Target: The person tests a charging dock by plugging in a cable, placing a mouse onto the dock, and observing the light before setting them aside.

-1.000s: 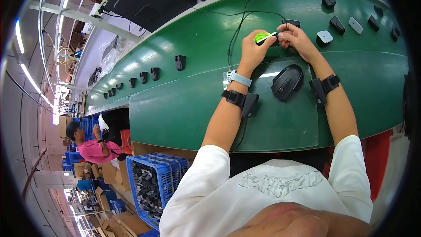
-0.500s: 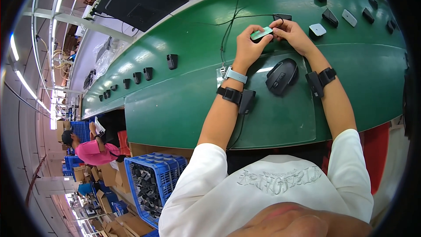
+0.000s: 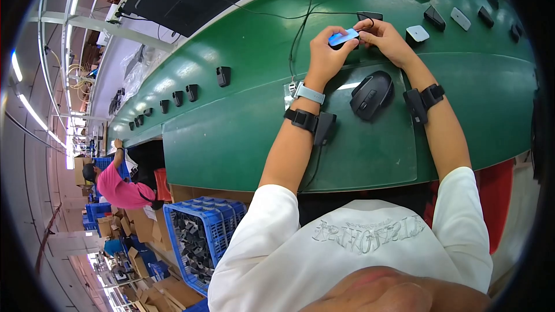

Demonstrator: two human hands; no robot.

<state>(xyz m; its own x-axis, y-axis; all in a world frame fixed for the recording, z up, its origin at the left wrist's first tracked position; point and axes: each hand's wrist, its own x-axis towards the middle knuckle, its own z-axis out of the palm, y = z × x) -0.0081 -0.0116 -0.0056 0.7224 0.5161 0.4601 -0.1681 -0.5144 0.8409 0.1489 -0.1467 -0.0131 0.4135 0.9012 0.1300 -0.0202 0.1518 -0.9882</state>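
Note:
My left hand point(image 3: 325, 53) is closed round a small black device with a lit blue screen point(image 3: 344, 37), held just above the green table. My right hand point(image 3: 386, 40) pinches a thin black cable at the device's right end; whether its plug sits in the device is hidden by the fingers. Behind my fingertips lies another dark device point(image 3: 370, 16). A black computer mouse point(image 3: 372, 95) rests between my forearms on a clear sheet. Black strapped modules point(image 3: 325, 129) are worn on both wrists.
Several black devices stand in a row at the left, one point(image 3: 223, 76) nearest me. More lie at the right, beside a white-topped one point(image 3: 417, 34). A monitor point(image 3: 185, 0) stands at the far left. A blue crate point(image 3: 225, 219) of black parts sits below, and a person in pink point(image 3: 124, 188) works beyond.
The device's screen has turned from green to blue. My hands stay nearly in place, still on the device and cable. The person in pink has stretched an arm toward the table.

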